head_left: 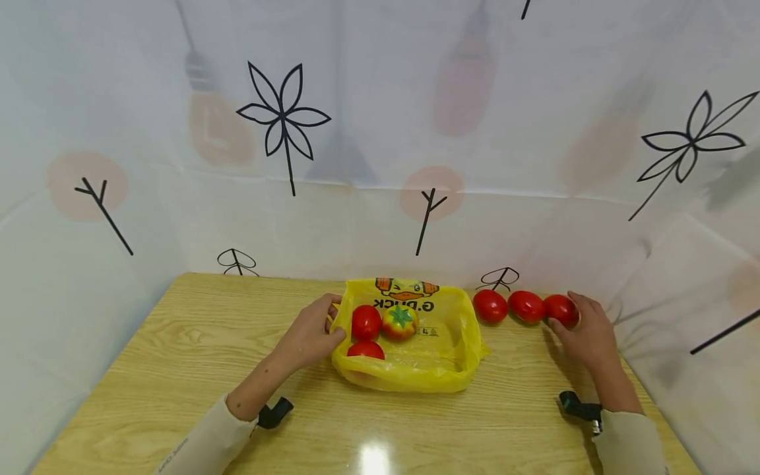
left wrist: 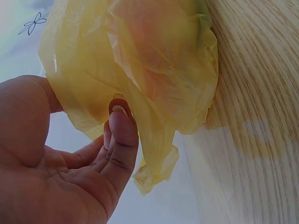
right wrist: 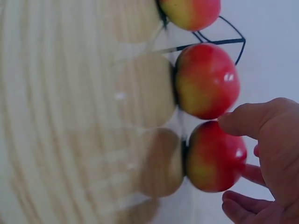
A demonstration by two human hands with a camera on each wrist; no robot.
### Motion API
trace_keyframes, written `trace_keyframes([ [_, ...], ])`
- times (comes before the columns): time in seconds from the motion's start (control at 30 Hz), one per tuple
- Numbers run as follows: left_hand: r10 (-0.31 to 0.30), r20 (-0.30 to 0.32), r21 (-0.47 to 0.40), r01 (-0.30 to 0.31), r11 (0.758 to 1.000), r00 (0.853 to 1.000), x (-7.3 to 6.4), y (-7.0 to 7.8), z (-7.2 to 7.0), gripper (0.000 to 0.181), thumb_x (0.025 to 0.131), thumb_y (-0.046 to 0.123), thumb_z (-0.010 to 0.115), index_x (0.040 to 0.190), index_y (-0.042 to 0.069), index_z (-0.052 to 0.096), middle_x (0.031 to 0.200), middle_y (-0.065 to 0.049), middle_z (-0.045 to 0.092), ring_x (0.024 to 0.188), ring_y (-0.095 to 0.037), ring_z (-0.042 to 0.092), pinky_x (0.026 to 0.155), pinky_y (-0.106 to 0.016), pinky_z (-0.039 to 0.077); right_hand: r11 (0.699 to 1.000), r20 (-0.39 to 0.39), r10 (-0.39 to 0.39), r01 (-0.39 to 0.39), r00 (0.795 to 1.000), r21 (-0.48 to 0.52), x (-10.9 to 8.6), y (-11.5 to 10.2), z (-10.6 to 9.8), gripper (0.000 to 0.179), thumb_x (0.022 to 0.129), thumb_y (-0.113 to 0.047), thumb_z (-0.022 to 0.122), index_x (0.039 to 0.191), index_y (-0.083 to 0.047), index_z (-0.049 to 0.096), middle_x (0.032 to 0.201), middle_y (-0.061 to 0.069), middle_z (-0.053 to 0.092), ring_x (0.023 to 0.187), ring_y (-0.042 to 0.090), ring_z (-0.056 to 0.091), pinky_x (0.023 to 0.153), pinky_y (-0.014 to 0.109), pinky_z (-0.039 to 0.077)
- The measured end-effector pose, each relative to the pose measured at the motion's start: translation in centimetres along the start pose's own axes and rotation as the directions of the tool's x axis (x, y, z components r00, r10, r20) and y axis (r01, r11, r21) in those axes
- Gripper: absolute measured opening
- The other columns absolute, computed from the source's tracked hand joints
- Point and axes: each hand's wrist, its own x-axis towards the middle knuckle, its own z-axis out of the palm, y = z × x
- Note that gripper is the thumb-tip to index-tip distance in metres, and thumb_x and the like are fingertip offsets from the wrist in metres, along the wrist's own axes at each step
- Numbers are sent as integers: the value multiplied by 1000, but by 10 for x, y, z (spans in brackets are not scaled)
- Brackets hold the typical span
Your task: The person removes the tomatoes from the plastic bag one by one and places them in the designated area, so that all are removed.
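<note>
A yellow plastic bag [head_left: 410, 379] with a printed duck lies open on the table, holding two red tomatoes [head_left: 366, 322] and one lying with its green star-shaped top [head_left: 400, 322] upward. My left hand [head_left: 311, 333] pinches the bag's left edge, its thumb on the near side; the left wrist view shows the thin plastic [left wrist: 159, 79] bunched by the fingers [left wrist: 122, 128]. To the right of the bag, three tomatoes stand in a row along the back edge. My right hand [head_left: 588, 330] curls round the rightmost tomato [right wrist: 216, 156], thumb at the gap beside the middle one [right wrist: 208, 81].
The wood-grain table [head_left: 196, 343] reaches back to a white patterned cloth [head_left: 356, 224] hanging behind and at both sides. The leftmost tomato of the row [head_left: 490, 307] stands close to the bag's right side. Dark wrist-worn devices [head_left: 275, 413] sit below both hands.
</note>
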Motion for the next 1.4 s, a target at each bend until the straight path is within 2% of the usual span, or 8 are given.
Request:
trace_keyframes([
  [0.17,-2,-4,0,2,1000,1000,0,1,0,60,89,7,68,147,4,54,103,-2,61,76,-16,56,63,-28,53,1000,-36,-24,24,999,1,1,-9,-3,66,93,-13,76,147,11,47,145,42,42,129,62,40,100,80,40],
  [0.4,-3,-6,-9,3,1000,1000,0,2,0,59,89,6,68,147,5,54,102,-2,60,74,-17,56,60,-28,52,998,-24,-47,48,999,36,0,-37,-14,59,94,-14,74,144,8,52,146,39,43,130,59,41,97,79,43],
  [0.5,-3,-5,-13,3,1000,1000,1,2,1,59,89,6,68,146,5,54,101,-2,60,73,-17,56,60,-28,52,996,-30,-83,84,996,43,0,-47,-17,56,94,-13,75,142,7,54,145,38,45,129,59,42,97,80,42],
  [0.73,-7,0,-5,7,1000,1000,2,1,1,60,89,7,69,147,4,54,103,-2,60,77,-17,56,63,-28,53,982,-63,-175,179,983,64,-1,-69,-21,54,93,-11,77,139,7,57,141,35,50,126,56,47,98,77,43],
  [1.13,18,-3,-9,-18,1000,1000,-1,1,0,60,89,6,67,147,1,53,104,-4,60,77,-17,56,63,-27,53,957,-77,-275,281,958,74,-12,-112,-23,55,88,-8,82,138,3,60,139,30,54,122,53,53,94,74,50],
  [1.4,10,3,-7,-10,1000,1000,-1,2,0,60,89,6,67,147,2,53,104,-3,60,77,-17,56,64,-27,53,945,-27,-303,304,953,119,-22,-142,-24,56,88,-11,84,139,-3,61,140,23,56,124,48,56,95,71,52],
])
